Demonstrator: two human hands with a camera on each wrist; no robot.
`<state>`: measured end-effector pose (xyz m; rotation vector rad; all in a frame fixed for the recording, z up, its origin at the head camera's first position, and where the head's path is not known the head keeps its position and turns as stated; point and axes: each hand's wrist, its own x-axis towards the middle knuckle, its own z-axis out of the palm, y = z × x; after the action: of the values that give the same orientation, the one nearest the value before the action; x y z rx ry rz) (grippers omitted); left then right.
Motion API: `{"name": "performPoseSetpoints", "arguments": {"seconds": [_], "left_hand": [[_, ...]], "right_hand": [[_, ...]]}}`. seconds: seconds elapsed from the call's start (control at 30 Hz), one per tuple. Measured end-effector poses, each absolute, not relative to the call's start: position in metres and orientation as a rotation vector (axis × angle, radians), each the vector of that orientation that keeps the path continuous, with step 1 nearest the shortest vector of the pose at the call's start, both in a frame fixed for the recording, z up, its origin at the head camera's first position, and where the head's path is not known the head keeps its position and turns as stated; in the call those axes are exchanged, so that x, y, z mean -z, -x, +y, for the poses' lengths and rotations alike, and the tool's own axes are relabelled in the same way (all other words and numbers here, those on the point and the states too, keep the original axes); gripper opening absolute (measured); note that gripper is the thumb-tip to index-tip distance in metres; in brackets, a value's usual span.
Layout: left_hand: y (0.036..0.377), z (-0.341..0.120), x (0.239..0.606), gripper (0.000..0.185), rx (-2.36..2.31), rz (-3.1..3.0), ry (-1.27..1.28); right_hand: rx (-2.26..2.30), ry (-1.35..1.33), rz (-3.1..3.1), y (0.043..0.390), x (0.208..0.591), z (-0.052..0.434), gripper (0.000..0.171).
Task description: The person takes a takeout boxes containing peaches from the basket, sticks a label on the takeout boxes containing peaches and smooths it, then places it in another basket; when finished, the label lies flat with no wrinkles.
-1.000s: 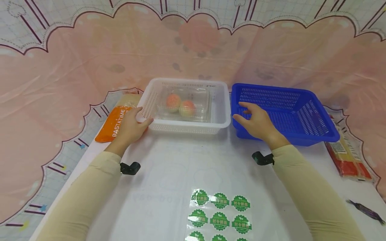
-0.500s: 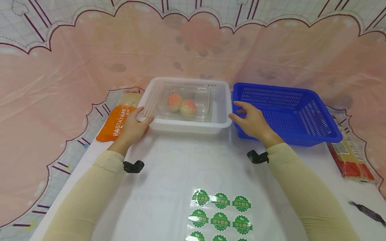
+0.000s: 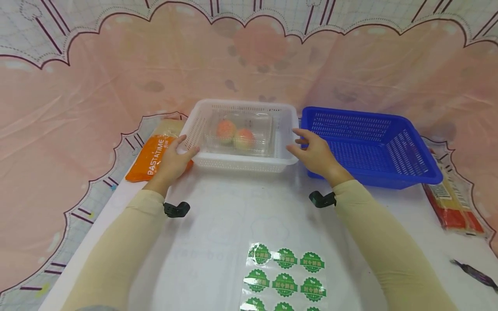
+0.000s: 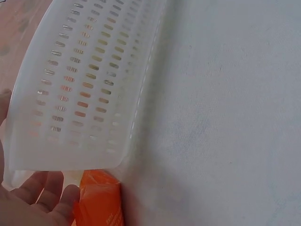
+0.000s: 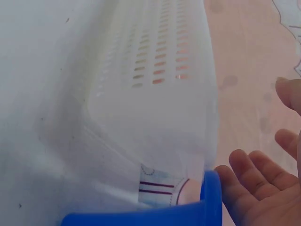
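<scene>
A white plastic basket (image 3: 241, 164) stands at the back of the table. In it lies a clear plastic box (image 3: 263, 144) with two red-and-yellow round fruits (image 3: 244, 139). My left hand (image 3: 173, 163) grips the basket's left end; in the left wrist view its thumb is at the rim and the fingers (image 4: 51, 190) curl on the outer side. At the other end, my right hand (image 3: 317, 156) has thumb and fingers spread around the right rim. The right wrist view shows its fingers (image 5: 256, 181) loosely bent, beside the corner of a blue basket (image 5: 212, 197).
An orange PASTATIME bag (image 3: 147, 160) lies beside the left hand. A red-and-yellow package (image 3: 459, 211) sits right of the blue basket, with a dark slim object (image 3: 474, 274) nearer the front. A sheet of green round stickers (image 3: 285, 285) lies at the front.
My right hand has moved left, from over the blue basket to the white basket's right rim. The left hand stays at the white basket's left end.
</scene>
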<state>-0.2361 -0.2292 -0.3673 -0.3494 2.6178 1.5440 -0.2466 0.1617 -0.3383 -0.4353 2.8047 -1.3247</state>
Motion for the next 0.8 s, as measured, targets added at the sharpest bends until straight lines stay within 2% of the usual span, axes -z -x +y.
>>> {"name": "performPoseSetpoints", "arguments": {"seconds": [0.27, 0.8], "left_hand": [[0.238, -0.229, 0.370, 0.084, -1.564, 2.599, 0.336], [0.238, -0.229, 0.376, 0.080, -1.577, 2.661, 0.303]], "right_hand": [[1.391, 0.383, 2.794, 0.253, 0.336, 0.152, 0.064], [1.409, 0.458, 2.742, 0.270, 0.344, 0.121, 0.068]]}}
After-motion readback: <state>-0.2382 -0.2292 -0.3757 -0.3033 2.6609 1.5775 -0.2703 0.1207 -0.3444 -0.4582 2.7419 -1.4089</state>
